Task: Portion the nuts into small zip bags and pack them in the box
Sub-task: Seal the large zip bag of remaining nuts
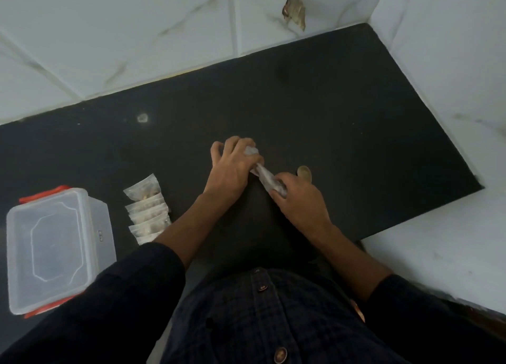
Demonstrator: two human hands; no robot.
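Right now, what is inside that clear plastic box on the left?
Nothing shows inside the clear plastic box: only its bare bottom. The filled zip bags lie in a row beside it on the black counter. The sleeve covers the box's near corner.

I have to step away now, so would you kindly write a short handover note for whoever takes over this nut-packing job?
Left hand: grips one end of a small clear zip bag above the black counter.
Right hand: fingers pinch the bag's other end; what is inside it cannot be seen.
Done: a row of filled zip bags lies on the counter, right of the plastic box.
Left: finish this bag, then pack every bag into the box, which looks empty.
A small round object sits beyond the right hand.
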